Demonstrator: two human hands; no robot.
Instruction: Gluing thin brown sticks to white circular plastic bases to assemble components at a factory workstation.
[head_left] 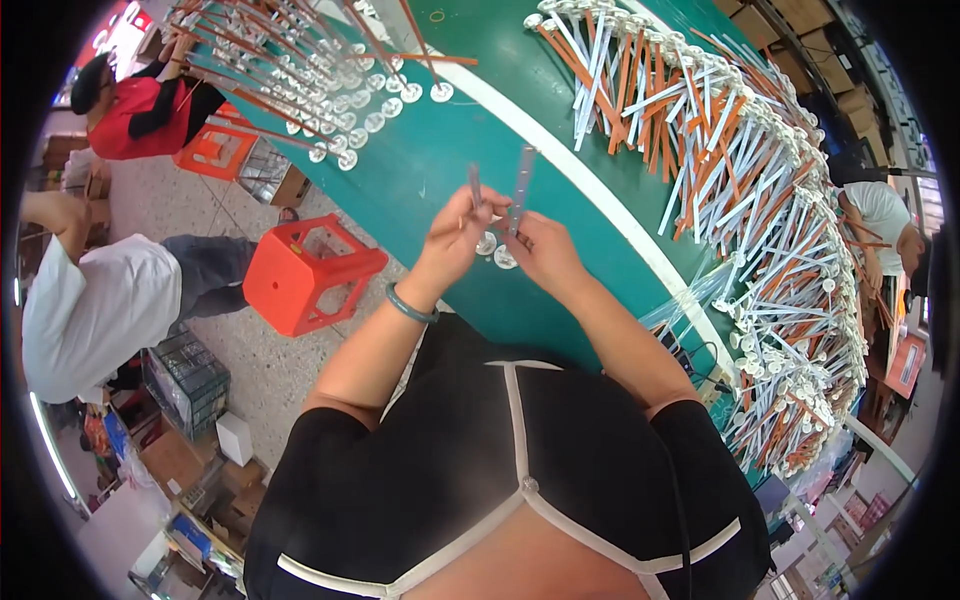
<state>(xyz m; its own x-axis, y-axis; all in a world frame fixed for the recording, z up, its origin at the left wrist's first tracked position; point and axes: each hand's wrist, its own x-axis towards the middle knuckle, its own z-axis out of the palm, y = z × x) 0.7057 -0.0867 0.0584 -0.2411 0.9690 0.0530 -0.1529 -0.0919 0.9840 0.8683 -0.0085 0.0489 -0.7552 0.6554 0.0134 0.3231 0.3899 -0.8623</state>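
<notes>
1. The person's left hand (458,226) is raised over the desk (385,205), its fingers pinched around a narrow greyish strip (475,182) that stands up from the grip (blurred, so its exact shape is hard to tell).
2. The right hand (540,247), just beside the left, grips a dotted strip (523,180) between thumb and fingers; this one rises above the knuckles and carries a row of small pale marks.
3. Two whitish discs (503,258) show just below and between the hands; whether they are joined to the strips, I cannot tell.
4. A greenish bracelet (408,304) circles the left wrist.
5. The desk is green, with a curved white band (656,256) running across it beyond the right hand.
6. Toward the upper left, a group of clear discs (374,122) with long brown and grey strips covers the far part of the desk.
7. On the other side of the band, a long curving heap (745,205) of brown and pale grey strips lies with white discs along its outer edge.
8. A red stool (287,277) stands on the floor to the left, near a co-worker in a white shirt (112,310); another co-worker, in a red top (140,115), is farther up.
</notes>
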